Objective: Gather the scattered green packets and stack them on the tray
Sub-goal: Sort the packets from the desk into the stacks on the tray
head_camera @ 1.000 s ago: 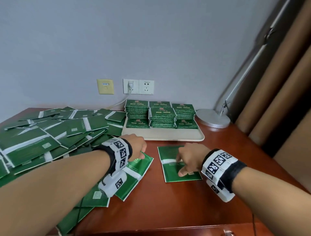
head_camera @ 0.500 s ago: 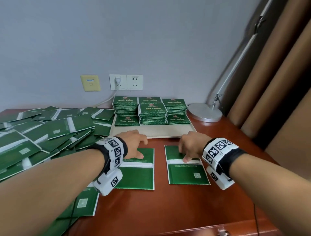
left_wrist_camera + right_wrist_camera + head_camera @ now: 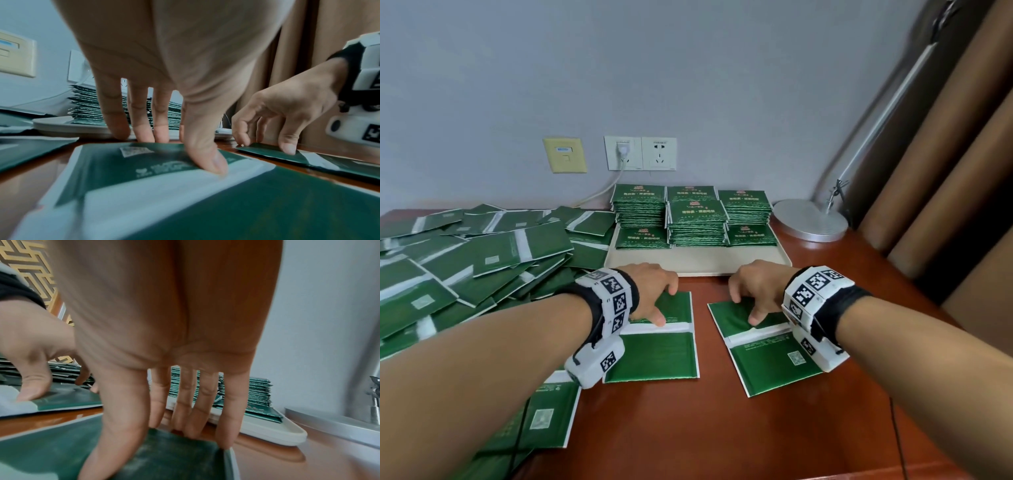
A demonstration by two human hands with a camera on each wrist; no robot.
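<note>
Since 1.0 s ago: the left packet (image 3: 657, 337), then skewed under the left hand (image 3: 654, 291), now lies squared up beside the right packet (image 3: 763, 346). Left thumb has shifted onto the white strip (image 3: 164, 183); fingers reach over the far edge. Right hand (image 3: 756, 287) has moved from mid-packet to the far edge, fingers curled over it, and the right packet now sits slightly turned.

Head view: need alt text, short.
Two hands, left hand and right hand, each grip the far edge of a green packet lying on a wooden table, before a tray holding stacked packets.
</note>
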